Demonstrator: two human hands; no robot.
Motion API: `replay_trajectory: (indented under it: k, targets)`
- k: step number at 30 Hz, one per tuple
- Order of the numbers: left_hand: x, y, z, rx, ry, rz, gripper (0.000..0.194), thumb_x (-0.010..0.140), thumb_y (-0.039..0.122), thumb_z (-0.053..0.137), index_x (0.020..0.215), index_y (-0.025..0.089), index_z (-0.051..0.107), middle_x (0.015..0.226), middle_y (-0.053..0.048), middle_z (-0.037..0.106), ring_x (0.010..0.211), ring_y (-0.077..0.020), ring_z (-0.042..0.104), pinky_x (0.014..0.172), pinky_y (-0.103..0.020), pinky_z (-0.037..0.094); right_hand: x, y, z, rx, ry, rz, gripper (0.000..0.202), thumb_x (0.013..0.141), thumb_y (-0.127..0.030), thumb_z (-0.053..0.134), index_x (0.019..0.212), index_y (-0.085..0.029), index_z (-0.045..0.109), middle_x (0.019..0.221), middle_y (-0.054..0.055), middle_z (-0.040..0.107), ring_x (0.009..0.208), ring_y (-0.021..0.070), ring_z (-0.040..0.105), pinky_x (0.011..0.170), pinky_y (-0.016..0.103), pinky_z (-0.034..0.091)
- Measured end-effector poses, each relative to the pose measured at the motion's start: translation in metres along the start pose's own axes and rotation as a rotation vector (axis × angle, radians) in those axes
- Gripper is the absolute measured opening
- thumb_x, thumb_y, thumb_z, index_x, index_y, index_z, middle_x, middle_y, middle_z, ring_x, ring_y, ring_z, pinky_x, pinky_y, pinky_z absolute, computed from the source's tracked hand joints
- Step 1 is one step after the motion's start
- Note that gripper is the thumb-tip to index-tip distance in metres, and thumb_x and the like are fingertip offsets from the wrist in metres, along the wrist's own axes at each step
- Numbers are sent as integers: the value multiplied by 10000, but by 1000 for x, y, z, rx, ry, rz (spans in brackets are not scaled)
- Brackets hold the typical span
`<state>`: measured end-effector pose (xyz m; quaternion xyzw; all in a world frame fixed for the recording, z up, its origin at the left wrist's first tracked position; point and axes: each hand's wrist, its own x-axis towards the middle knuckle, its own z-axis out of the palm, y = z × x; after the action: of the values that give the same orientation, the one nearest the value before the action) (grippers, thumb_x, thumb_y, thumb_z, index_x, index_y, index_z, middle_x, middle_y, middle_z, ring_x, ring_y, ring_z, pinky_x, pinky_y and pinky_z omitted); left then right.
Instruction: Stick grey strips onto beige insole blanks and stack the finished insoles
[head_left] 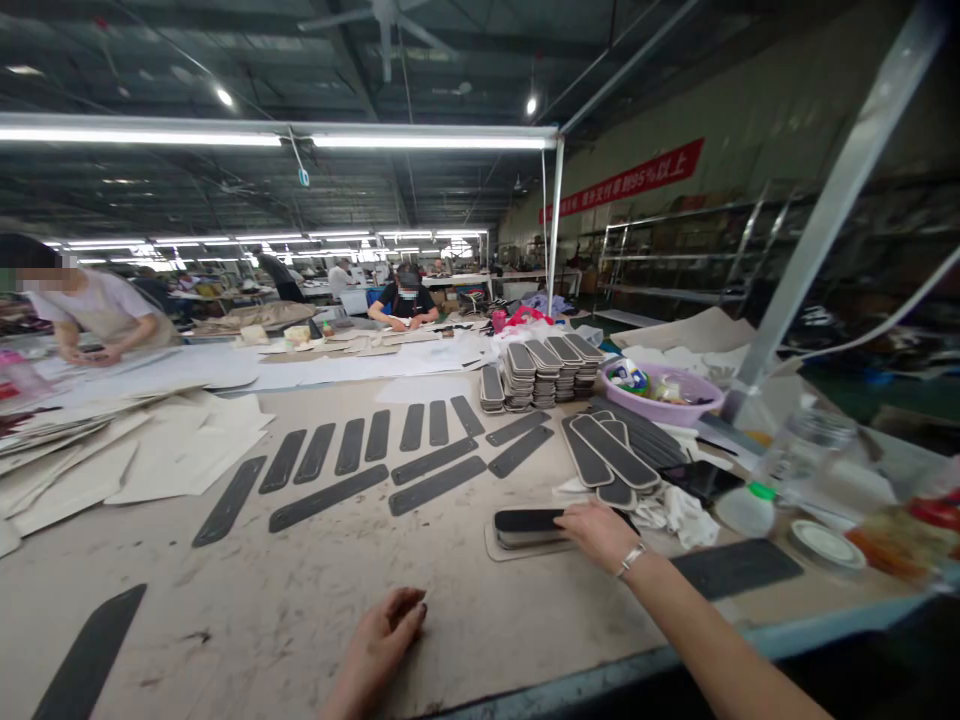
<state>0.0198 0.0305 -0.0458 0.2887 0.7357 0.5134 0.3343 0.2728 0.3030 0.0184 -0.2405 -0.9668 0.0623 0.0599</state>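
My right hand (602,537), with a bracelet at the wrist, has its fingers closed on the right end of a black rounded strip (529,522). That strip sits over a beige-edged panel (501,549) lying on the table. Lower down, my left hand (385,632) hovers at the table's front part, fingers loosely curled and apart, holding nothing. Several flat dark grey strips (437,462) are laid out in rows beyond my hands. Just behind my right hand is a loose pile of dark panels with pale borders (613,452).
Neat stacks of bordered panels (531,375) and a purple basin (664,405) stand at the back right. White cloth (688,517), a jar lid (827,547) and a metal post (832,210) are on the right. Beige sheets (150,450) cover the left. Co-workers sit farther back.
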Motion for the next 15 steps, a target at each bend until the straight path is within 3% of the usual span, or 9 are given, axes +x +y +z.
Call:
replay_trajectory:
  k: [3,6,10,15]
  targets:
    - [-4,4,2,-50,37,-17,546,564,593,689,901,163,683,763,-67,684,625,-183,608,599,-298,497,-11,-25,-17,7,129,20,342,926,-127,371,1119,-221,636,1026,88,642,982,222,576,907,359,398]
    - [-4,6,3,-106,117,-42,590,521,639,692,873,165,676,716,-51,661,581,-168,595,543,-275,476,-23,-55,-20,90,231,-28,402,927,-125,363,1252,-260,556,974,69,622,883,193,580,790,289,442]
    - [-1,2,-1,-62,245,-12,572,518,653,681,851,188,686,787,-67,689,630,-197,625,547,-285,489,-28,-84,12,174,109,-204,445,896,-110,433,1266,-333,540,860,18,602,772,163,576,711,249,440]
    - [-5,3,-7,143,320,113,376,647,514,657,883,227,716,874,-59,708,807,-238,651,724,-322,505,-21,-98,51,144,42,-186,298,880,-124,502,1111,-267,623,878,37,582,849,198,553,743,282,442]
